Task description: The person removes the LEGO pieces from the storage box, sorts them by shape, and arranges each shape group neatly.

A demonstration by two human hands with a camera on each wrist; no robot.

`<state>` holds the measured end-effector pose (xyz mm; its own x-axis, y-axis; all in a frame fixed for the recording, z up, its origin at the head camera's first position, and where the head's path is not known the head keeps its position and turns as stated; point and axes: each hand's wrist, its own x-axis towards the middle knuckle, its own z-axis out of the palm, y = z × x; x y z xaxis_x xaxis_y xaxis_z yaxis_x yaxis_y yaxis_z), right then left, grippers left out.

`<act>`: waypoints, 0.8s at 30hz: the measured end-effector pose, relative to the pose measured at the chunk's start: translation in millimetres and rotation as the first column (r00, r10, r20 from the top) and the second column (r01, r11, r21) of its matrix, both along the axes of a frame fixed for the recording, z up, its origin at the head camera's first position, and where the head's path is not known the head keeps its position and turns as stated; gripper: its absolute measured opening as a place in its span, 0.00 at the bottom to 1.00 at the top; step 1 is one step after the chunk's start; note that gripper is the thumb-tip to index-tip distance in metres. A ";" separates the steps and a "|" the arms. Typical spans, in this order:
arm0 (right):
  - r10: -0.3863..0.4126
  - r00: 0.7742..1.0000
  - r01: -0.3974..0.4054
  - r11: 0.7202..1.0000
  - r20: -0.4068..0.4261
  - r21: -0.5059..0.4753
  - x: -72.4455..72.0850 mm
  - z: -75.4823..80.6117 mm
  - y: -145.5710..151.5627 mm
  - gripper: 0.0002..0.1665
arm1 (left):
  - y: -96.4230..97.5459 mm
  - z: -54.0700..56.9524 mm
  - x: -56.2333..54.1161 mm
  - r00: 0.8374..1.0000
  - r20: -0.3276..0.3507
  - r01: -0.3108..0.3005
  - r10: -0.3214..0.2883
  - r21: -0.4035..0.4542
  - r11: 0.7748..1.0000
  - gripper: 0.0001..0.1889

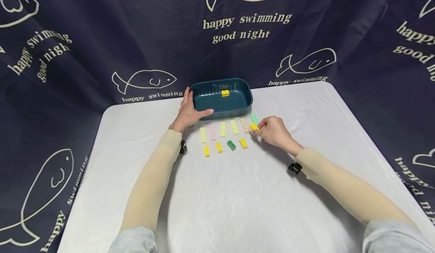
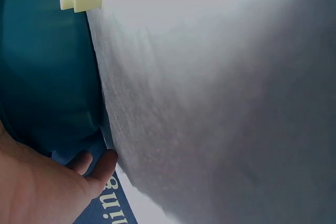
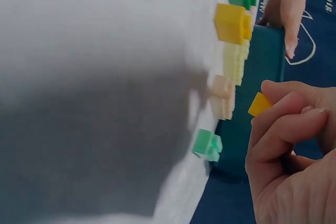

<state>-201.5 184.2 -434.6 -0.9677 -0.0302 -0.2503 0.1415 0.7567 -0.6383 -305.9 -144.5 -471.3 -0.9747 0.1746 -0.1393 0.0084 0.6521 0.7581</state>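
Observation:
A yellow toy brick (image 1: 254,127) is pinched between the thumb and fingers of my right hand (image 1: 275,132), above the table near the bin's front right corner. In the right wrist view only one end of that brick (image 3: 258,104) shows. My left hand (image 1: 188,113) rests against the left end of a dark teal bin (image 1: 231,113), with straight fingers along its side and the thumb along the front rim. Inside the bin lies another yellow brick (image 1: 225,93). Just below my right hand are a peach brick (image 1: 245,125) and a mint brick (image 1: 255,119).
Before the bin runs a row of long bricks, including a pink brick (image 1: 212,132) and pale yellow bricks (image 1: 222,129). Nearer lie shorter ones: a green brick (image 1: 231,145) and yellow bricks (image 1: 243,143). A dark printed curtain (image 1: 238,60) hangs behind the white table (image 1: 217,200).

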 end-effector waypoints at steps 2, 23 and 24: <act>0.008 1.000 -0.008 1.000 0.001 0.005 2.7 -3.5 0.4 0.17 | -0.2 0.6 -0.6 1.000 -0.009 -0.002 0.002 0.002 1.000 0.68; 0.071 0.996 -0.066 0.993 -0.048 0.103 16.6 -26.5 -4.5 0.16 | -0.2 -1.9 -0.2 1.000 -0.022 0.000 0.000 -0.016 1.000 0.68; 0.076 0.995 -0.070 0.992 -0.057 0.108 16.6 -27.0 -4.4 0.16 | -0.2 -1.7 -0.1 1.000 -0.023 -0.001 0.001 -0.015 1.000 0.68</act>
<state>-184.9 179.8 -461.6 -0.9773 -0.0778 -0.1969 0.0469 0.8274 -0.5597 -306.0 -144.6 -473.0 -0.9779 0.1716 -0.1193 0.0252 0.6632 0.7480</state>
